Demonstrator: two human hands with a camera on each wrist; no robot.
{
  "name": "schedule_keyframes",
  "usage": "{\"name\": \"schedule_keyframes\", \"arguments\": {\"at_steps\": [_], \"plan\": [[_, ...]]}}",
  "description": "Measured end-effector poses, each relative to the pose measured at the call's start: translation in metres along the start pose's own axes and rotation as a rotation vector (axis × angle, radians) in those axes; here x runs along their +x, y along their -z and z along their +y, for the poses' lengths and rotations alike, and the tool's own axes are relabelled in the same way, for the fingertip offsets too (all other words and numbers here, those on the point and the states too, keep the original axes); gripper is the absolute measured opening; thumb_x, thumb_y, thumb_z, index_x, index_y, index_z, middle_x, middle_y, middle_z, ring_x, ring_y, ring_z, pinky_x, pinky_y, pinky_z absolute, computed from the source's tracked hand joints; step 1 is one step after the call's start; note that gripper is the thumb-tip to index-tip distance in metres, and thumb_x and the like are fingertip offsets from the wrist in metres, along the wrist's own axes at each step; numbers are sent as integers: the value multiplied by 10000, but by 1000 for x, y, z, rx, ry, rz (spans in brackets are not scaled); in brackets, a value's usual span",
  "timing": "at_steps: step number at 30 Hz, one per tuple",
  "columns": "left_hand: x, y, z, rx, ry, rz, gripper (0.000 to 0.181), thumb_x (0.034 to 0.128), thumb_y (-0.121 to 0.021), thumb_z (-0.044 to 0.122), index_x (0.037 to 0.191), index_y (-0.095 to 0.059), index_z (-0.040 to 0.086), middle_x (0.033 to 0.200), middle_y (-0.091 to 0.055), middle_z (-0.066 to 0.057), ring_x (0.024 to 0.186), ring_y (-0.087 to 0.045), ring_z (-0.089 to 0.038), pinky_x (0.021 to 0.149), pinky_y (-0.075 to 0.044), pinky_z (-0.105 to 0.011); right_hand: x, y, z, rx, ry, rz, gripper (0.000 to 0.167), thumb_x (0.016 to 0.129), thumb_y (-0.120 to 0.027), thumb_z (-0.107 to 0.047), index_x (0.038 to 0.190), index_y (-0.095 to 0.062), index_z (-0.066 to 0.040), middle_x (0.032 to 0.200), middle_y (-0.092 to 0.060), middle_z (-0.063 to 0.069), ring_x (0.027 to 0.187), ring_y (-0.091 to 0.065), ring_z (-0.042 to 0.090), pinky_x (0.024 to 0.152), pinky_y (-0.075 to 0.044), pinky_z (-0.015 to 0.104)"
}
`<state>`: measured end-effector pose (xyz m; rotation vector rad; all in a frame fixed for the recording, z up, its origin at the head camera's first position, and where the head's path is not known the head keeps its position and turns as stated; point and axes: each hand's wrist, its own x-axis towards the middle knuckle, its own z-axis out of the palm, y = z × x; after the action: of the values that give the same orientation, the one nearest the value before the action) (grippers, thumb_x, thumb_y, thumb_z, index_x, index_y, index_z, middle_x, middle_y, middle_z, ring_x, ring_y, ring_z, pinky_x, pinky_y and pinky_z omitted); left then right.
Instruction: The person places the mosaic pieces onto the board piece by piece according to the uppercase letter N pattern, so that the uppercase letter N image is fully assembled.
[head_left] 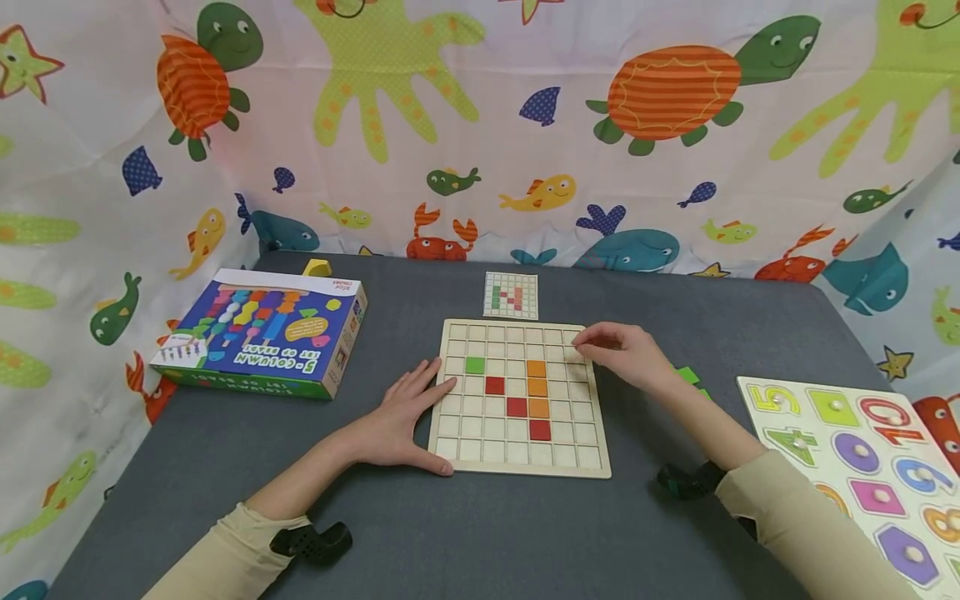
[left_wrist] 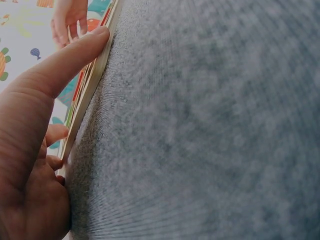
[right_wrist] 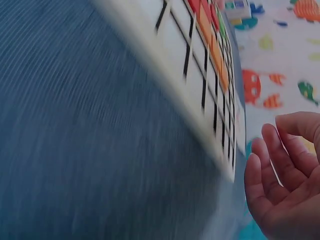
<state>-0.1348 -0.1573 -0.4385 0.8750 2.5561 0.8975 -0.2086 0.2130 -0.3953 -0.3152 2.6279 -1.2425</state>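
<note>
A wooden grid board [head_left: 491, 464] lies on the dark table. On it are a green tile [head_left: 475, 365], a diagonal of red tiles [head_left: 516, 407] and a column of orange tiles [head_left: 537, 387]. My left hand [head_left: 397, 417] rests along the board's left edge with its fingers spread, and in the left wrist view its thumb [left_wrist: 75, 57] lies against the rim. Over the upper right corner hovers my right hand [head_left: 626, 354]. In the right wrist view that hand [right_wrist: 287, 175] has loosely bent fingers, thumb close to index, with nothing visible between them.
Behind the board is a small pattern card [head_left: 512, 296]. Green tiles [head_left: 687, 375] lie beyond my right forearm. A number and shape puzzle [head_left: 798, 412] is at the right. At the left stand a blue box [head_left: 262, 325] and a yellow piece [head_left: 317, 267].
</note>
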Motion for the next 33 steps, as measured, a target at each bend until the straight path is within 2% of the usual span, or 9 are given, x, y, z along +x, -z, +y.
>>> {"name": "schedule_keyframes", "arguments": {"at_steps": [8, 15, 19, 24, 33], "plan": [[-1, 0, -1, -6, 1, 3, 1134, 711, -797, 585, 1573, -203, 151, 1633, 50, -94, 1481, 97, -292, 1122, -3, -600, -23, 43, 33, -125, -20, 41, 308, 967, -631, -320, 1149, -692, -79, 1099, -682, 81, 948, -592, 226, 808, -481, 343], [-1, 0, -1, -5, 3, 3, 1136, 709, -796, 588, 1573, -202, 150, 1633, 52, -92, 1481, 100, -289, 1122, 1, -600, -38, 65, 52, -293, 8, 81, 237, 936, -677, -246, 1096, -702, -74, 1005, -699, 76, 916, -614, 240, 754, -470, 360], [-1, 0, -1, 2, -1, 4, 1140, 708, -795, 591, 1574, -197, 151, 1633, 56, -90, 1481, 101, -289, 1121, -1, -602, -41, 70, 57, -357, -4, 77, 237, 909, -705, -215, 1086, -698, -58, 996, -699, 97, 932, -619, 283, 763, -459, 421], [-1, 0, -1, 0, -7, 3, 1138, 712, -794, 584, 1574, -193, 149, 1633, 56, -93, 1480, 101, -294, 1119, -1, -605, -42, 72, 61, -380, 9, 66, 242, 877, -733, -179, 1072, -699, -40, 1007, -699, 134, 947, -625, 325, 812, -451, 516], [1, -1, -1, 1, -2, 1, 1140, 709, -792, 591, 1575, -193, 154, 1634, 56, -87, 1481, 101, -286, 1121, 0, -603, -41, 70, 62, -414, 39, 49, 218, 859, -731, -138, 1049, -701, -36, 1010, -702, 148, 946, -632, 337, 839, -445, 552]]}}
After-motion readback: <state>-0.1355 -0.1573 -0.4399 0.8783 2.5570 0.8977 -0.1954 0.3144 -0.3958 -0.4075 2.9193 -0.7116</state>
